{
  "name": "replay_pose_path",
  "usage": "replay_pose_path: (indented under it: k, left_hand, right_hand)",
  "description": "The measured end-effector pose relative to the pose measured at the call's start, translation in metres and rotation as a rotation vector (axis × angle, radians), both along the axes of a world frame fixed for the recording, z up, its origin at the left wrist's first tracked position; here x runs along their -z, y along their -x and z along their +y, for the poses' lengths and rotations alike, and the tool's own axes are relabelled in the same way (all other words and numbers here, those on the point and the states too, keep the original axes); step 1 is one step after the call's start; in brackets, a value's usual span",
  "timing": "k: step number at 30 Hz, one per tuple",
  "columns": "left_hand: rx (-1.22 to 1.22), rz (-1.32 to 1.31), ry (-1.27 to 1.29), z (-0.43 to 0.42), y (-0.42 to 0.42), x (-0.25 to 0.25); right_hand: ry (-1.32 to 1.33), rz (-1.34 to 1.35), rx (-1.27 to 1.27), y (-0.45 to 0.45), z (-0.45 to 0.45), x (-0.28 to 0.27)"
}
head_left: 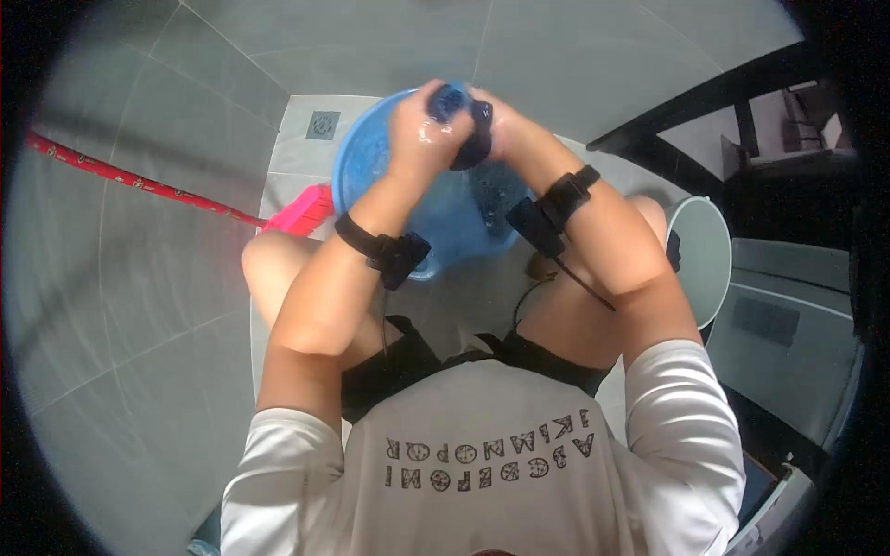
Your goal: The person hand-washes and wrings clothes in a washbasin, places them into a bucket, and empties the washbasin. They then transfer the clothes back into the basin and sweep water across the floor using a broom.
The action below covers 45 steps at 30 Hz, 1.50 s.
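Note:
Over the blue basin (pixel 348 176), both hands grip one dark navy wet cloth (pixel 471 148), bunched up between them. My left hand (pixel 425 134) is closed round its left part, with white suds on the skin. My right hand (pixel 505 125) is closed on the right side, its fingers mostly hidden behind the cloth. What kind of garment or cloth it is, I cannot tell. Inside the basin is water, and a darker patch (pixel 499 199) with bubbles shows at its right side.
A pink broom head (pixel 304 211) with a red patterned handle (pixel 148 185) leans at the left. Right of my knee stands a pale bucket (pixel 705 255). A floor drain (pixel 323 125) lies beyond the basin's left. Black straps with boxes (pixel 400 259) sit on both forearms.

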<state>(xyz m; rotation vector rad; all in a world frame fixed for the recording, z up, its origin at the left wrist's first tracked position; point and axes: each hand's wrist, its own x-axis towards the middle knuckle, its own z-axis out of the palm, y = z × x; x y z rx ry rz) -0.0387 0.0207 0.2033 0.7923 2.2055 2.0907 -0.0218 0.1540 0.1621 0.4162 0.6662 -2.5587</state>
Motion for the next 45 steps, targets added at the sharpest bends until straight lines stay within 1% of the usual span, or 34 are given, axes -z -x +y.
replay_pose_path:
  k: [2, 3, 4, 6, 7, 8, 10, 11, 12, 14, 15, 16, 18, 20, 22, 23, 24, 26, 28, 29, 30, 31, 32, 33, 34, 35, 37, 38, 39, 41, 42, 43, 44, 45]
  left_hand:
    - [0.129, 0.302, 0.317, -0.004, -0.010, 0.003]
    - [0.159, 0.251, 0.402, -0.007, -0.011, 0.009]
    - [0.160, 0.243, 0.399, -0.011, -0.015, 0.016]
    - [0.387, 0.269, 0.361, -0.014, -0.015, 0.024]
    - [0.429, 0.347, 0.328, -0.015, -0.014, 0.029]
    - [0.422, 0.367, 0.319, -0.014, -0.013, 0.032]
    - [0.346, 0.098, 0.386, -0.011, -0.014, 0.037]
    - [0.380, -0.162, 0.328, -0.015, -0.018, 0.017]
    - [0.382, -0.160, 0.324, -0.012, -0.016, 0.021]
    - [0.245, 0.131, 0.219, -0.011, -0.006, 0.036]
    - [0.312, -0.081, 0.285, -0.017, -0.007, 0.027]
    - [0.312, -0.083, 0.280, -0.021, -0.004, 0.029]
    - [0.215, 0.001, 0.454, -0.027, 0.010, 0.044]
    - [0.233, 0.001, 0.435, -0.025, 0.011, 0.058]
    - [0.260, -0.054, 0.508, -0.031, 0.016, 0.074]
    - [0.266, -0.062, 0.547, -0.035, 0.023, 0.088]
    - [0.269, -0.069, 0.543, -0.042, 0.025, 0.090]
    - [0.260, -0.135, 0.673, -0.057, 0.033, 0.093]
    - [0.250, -0.158, 0.673, -0.062, 0.050, 0.108]
    - [0.239, -0.270, 0.678, -0.063, 0.057, 0.110]
    - [0.229, -0.380, 0.684, -0.064, 0.062, 0.113]
    - [0.213, -0.419, 0.624, -0.063, 0.066, 0.116]
    - [0.208, -0.424, 0.622, -0.064, 0.067, 0.121]
    - [0.130, -0.430, 0.606, -0.062, 0.068, 0.131]
    - [0.050, -0.437, 0.584, -0.060, 0.071, 0.141]
    - [0.035, -0.444, 0.569, -0.062, 0.067, 0.155]
    - [-0.043, -0.469, 0.549, -0.067, 0.058, 0.196]
    - [0.030, -0.476, 0.538, -0.071, 0.061, 0.251]
    - [0.045, -0.732, 0.409, -0.081, 0.040, 0.238]
    - [-0.048, -0.944, 0.301, -0.090, 0.011, 0.235]
    - [-0.055, -0.960, 0.263, -0.094, 0.003, 0.248]
    - [-0.063, -0.975, 0.221, -0.096, -0.004, 0.269]
    - [-0.063, -0.956, 0.303, -0.096, -0.012, 0.287]
    - [-0.069, -0.934, 0.384, -0.093, -0.015, 0.300]
  right_hand:
    - [-1.031, 0.606, -0.088, -0.010, -0.014, 0.022]
    - [-0.802, 0.470, -0.230, -0.022, -0.007, 0.027]
    - [-0.802, 0.463, -0.234, -0.029, -0.010, 0.036]
    - [-0.347, 0.156, -0.163, -0.032, -0.010, 0.053]
    - [-0.333, -0.073, -0.023, -0.046, -0.022, 0.016]
    - [-0.309, -0.058, 0.031, -0.044, -0.019, 0.030]
    - [-0.381, -0.115, 0.162, -0.044, 0.011, 0.040]
    - [-0.569, -0.090, 0.217, -0.051, 0.016, 0.009]
    - [-0.753, -0.065, 0.270, -0.059, 0.019, -0.034]
    - [-0.999, -0.099, 0.297, -0.066, 0.045, -0.076]
    - [-1.037, -0.080, 0.346, -0.078, 0.054, -0.102]
    - [-1.074, -0.063, 0.395, -0.094, 0.063, -0.127]
    - [-1.359, -0.068, 0.332, -0.126, 0.087, -0.169]
    - [-1.687, -0.081, 0.186, -0.173, 0.147, -0.186]
    - [-1.824, 0.016, 0.063, -0.218, 0.175, -0.209]
    - [-2.049, -0.042, 0.045, -0.244, 0.190, -0.212]
    - [-2.272, -0.108, 0.022, -0.266, 0.197, -0.216]
    - [-2.374, -0.189, -0.426, -0.289, 0.182, -0.239]
    - [-2.430, -0.432, -0.581, -0.284, 0.158, -0.257]
    - [-2.572, -0.263, -0.585, -0.276, 0.150, -0.266]
    - [-2.612, -0.127, -0.502, -0.260, 0.139, -0.272]
    - [-2.632, 0.000, -0.482, -0.232, 0.115, -0.277]
    - [-2.654, 0.315, -0.409, -0.211, 0.114, -0.269]
    - [-2.597, 0.447, -0.423, -0.181, 0.094, -0.265]
    - [-2.562, 0.544, -0.491, -0.150, 0.077, -0.251]
    - [-2.437, 0.638, -0.526, -0.119, 0.063, -0.229]
    - [-2.274, 0.515, -0.790, -0.061, 0.033, -0.173]
    - [-2.223, 0.589, -0.885, -0.037, 0.029, -0.129]
    - [-2.181, 0.616, -0.998, -0.014, 0.030, -0.080]
    - [-2.099, 0.525, -1.130, 0.018, 0.032, 0.008]
    - [-2.065, 0.469, -1.180, 0.030, 0.038, 0.056]
    - [-2.142, 0.411, -1.224, 0.031, 0.043, 0.106]
    - [-2.221, 0.358, -1.267, 0.030, 0.043, 0.136]
    - [-2.250, 0.276, -1.296, 0.019, 0.034, 0.142]
